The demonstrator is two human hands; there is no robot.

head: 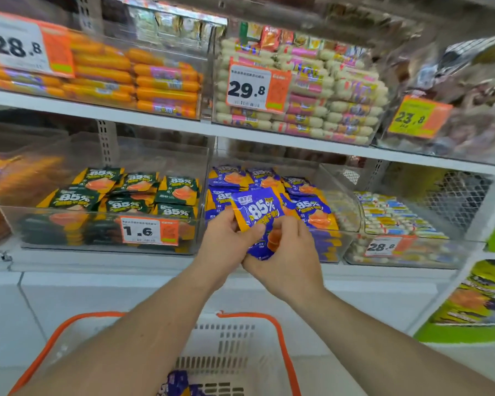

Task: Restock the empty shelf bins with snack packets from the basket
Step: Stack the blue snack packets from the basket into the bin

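I hold blue-and-orange snack packets [256, 211] marked 85% in front of the clear bin [342, 238] that contains more of the same blue packets [309, 207]. My left hand [229, 237] pinches the top packet's left edge. My right hand [286, 254] grips the lower packets from below and the right. Below my forearms sits the white basket [235, 347] with orange handles, and a few blue packets [177, 384] lie at its bottom.
Left of the blue bin stands a bin of green 85% packets [120, 195] with a 1.6 price tag [149, 231]. To the right is a bin of small sausages [395, 215]. The upper shelf [155, 121] carries orange and pale sausage packs.
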